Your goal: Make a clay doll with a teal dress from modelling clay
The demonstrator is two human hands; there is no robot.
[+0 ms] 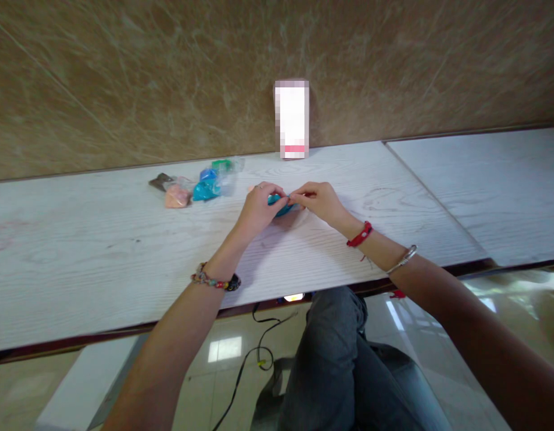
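A small clear plastic bag of blue clay (283, 211) is between my two hands, just above or on the white wood-grain table; which of the two I cannot tell. My left hand (259, 209) closes thumb and fingers on the bag's left side and hides part of it. From the right, the thumb and index finger of my right hand (320, 202) pinch the bag's edge, their tips meeting those of the left. A small peach-coloured bit shows just behind the left hand, too covered to name.
To the left lie small clear bags with peach clay (177, 196), brown clay (161, 181), blue clay (206, 189) and green clay (222, 164). A phone (292, 117) with a blurred bright screen leans upright against the brown marbled wall (146, 78). Below the table, a black cable (241, 374) crosses the floor.
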